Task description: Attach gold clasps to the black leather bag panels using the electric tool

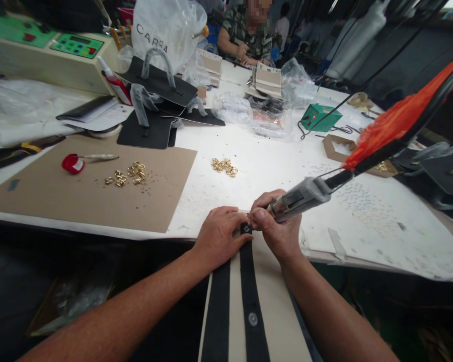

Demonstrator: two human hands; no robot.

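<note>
head view: the right hand [277, 236] has its grip clamped around a grey handheld tool [304, 198], which slants down toward the far end of a black strap [250, 281]. the left hand [219, 234] touches that same end; whether its grip is pinched tight, i cannot tell. the strap lies on a beige panel [279, 311] at the near edge of the desk [268, 161], right of a second strap [219, 311]. farther off sit gold fittings [224, 167].

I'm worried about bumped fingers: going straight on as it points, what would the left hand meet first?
Probably the right hand, its fingers just beyond those of the left hand at the black strap; exact depth is unclear.
</note>
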